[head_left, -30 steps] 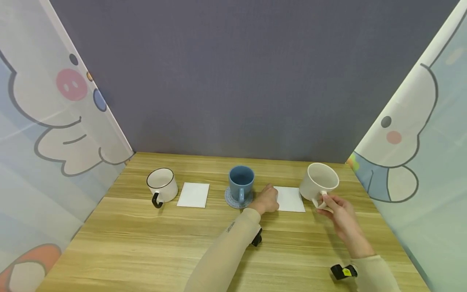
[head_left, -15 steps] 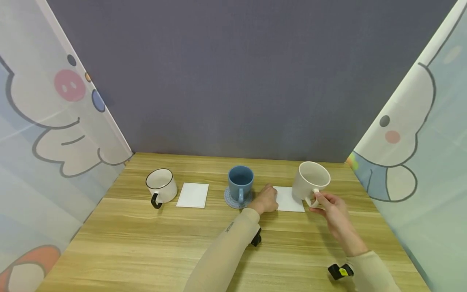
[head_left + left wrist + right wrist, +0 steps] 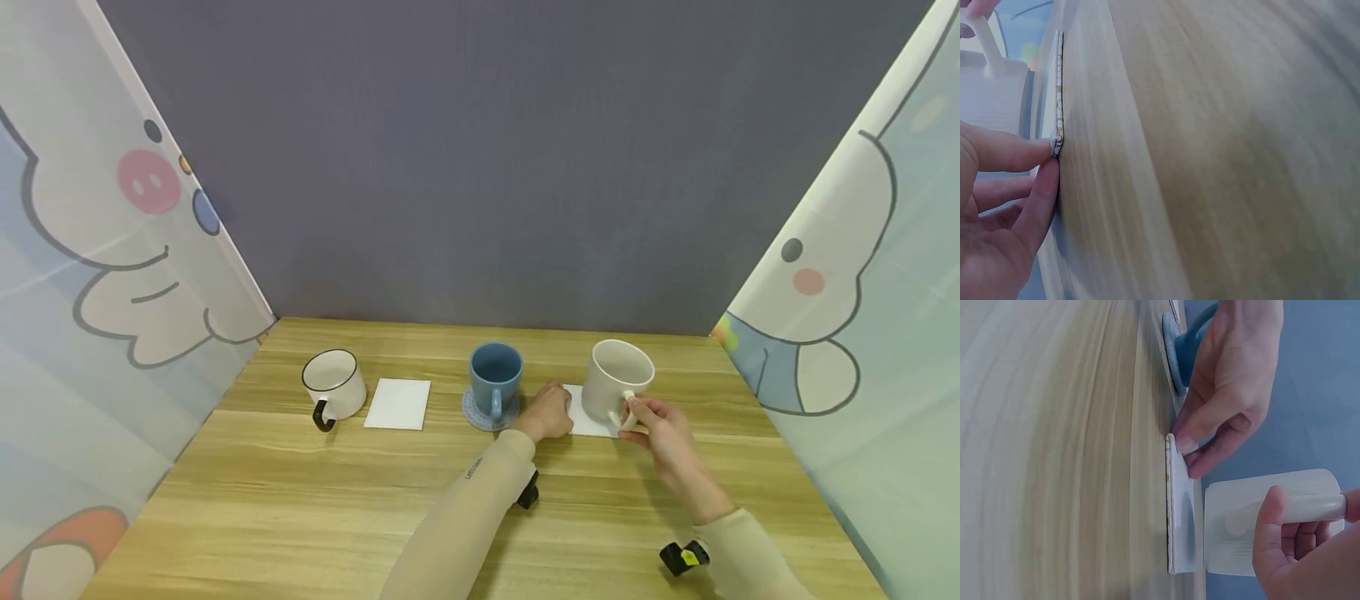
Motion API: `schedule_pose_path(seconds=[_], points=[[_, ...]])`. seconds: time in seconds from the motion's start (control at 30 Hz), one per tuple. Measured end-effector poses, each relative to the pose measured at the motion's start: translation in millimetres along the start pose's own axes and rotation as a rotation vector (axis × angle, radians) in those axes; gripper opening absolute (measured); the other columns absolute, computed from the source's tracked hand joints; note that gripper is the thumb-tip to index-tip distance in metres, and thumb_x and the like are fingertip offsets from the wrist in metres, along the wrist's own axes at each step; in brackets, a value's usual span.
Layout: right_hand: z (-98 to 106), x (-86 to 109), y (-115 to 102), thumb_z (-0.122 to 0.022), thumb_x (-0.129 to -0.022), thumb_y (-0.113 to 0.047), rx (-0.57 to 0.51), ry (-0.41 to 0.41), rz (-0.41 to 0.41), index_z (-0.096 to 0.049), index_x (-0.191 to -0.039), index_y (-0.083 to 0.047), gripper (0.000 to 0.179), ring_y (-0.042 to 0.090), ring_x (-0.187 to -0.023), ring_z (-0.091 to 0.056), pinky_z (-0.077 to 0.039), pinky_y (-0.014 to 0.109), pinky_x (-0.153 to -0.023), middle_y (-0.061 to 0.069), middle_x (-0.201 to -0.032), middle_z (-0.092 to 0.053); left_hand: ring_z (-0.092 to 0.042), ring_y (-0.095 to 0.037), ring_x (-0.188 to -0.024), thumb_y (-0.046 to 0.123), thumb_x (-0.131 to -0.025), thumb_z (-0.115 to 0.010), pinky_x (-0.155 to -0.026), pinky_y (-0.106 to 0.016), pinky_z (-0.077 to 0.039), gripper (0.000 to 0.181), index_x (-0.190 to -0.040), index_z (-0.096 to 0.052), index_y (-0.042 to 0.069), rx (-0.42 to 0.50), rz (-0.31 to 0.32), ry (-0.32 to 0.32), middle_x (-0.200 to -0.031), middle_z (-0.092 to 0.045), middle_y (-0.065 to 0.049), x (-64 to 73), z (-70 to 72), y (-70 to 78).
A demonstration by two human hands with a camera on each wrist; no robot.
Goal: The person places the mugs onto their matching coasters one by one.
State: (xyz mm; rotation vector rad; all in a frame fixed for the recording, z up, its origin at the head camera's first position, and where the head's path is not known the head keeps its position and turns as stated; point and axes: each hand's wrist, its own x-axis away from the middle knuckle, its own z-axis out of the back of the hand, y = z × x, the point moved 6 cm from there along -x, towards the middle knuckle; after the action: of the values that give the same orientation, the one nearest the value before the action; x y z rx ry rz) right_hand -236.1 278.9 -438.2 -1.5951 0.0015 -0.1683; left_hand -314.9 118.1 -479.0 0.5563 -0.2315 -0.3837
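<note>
My right hand [image 3: 666,435] grips the handle of a white mug [image 3: 604,392], upright over a square white coaster [image 3: 579,419]. In the right wrist view a narrow gap shows between the mug's base and the coaster. At the coaster's left edge, my left hand [image 3: 550,412] pinches it between thumb and finger, as the left wrist view shows. Just left of that hand a blue mug [image 3: 496,372] stands on a round patterned blue coaster [image 3: 474,413], its handle toward me.
Farther left lies another square white coaster [image 3: 398,404]. Beside it stands a white mug [image 3: 335,387] with a black rim and black handle. A grey panel [image 3: 480,167] closes off the back of the wooden table [image 3: 300,517], and cartoon-printed sheets hang at both sides.
My right hand has carried the white mug leftward, from the coaster's right side to over it, and a little lower. The left hand has stayed at the coaster's edge.
</note>
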Motion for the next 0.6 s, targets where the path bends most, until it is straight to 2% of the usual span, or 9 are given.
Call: schedule_pose_path(seconds=[0.23,0.6], points=[[-8,-3.7,6,-0.049,-0.108,-0.016,0.018,-0.002,-0.028,-0.054,-0.119,0.015,0.033,0.016,-0.104,-0.053,-0.059,0.027,-0.081,0.006,-0.111,-0.049,-0.048,-0.025,-0.137,0.001,-0.082,-0.072,-0.111,-0.03,-0.041,0.047,-0.129,-0.067,0.001,0.028,0.023,0.001,-0.149,-0.049,-0.01,-0.1,-1.8,-1.8],[-18,-3.6,15,-0.048,-0.108,-0.012,0.079,0.0,-0.038,-0.052,-0.119,0.018,0.032,0.015,-0.098,-0.056,-0.059,0.028,-0.08,0.008,-0.11,-0.052,-0.057,-0.023,-0.124,0.0,-0.081,-0.074,-0.102,-0.029,-0.048,0.035,-0.115,-0.072,0.001,0.026,0.004,0.022,-0.135,-0.057,-0.008,0.3,-1.0,-1.4]])
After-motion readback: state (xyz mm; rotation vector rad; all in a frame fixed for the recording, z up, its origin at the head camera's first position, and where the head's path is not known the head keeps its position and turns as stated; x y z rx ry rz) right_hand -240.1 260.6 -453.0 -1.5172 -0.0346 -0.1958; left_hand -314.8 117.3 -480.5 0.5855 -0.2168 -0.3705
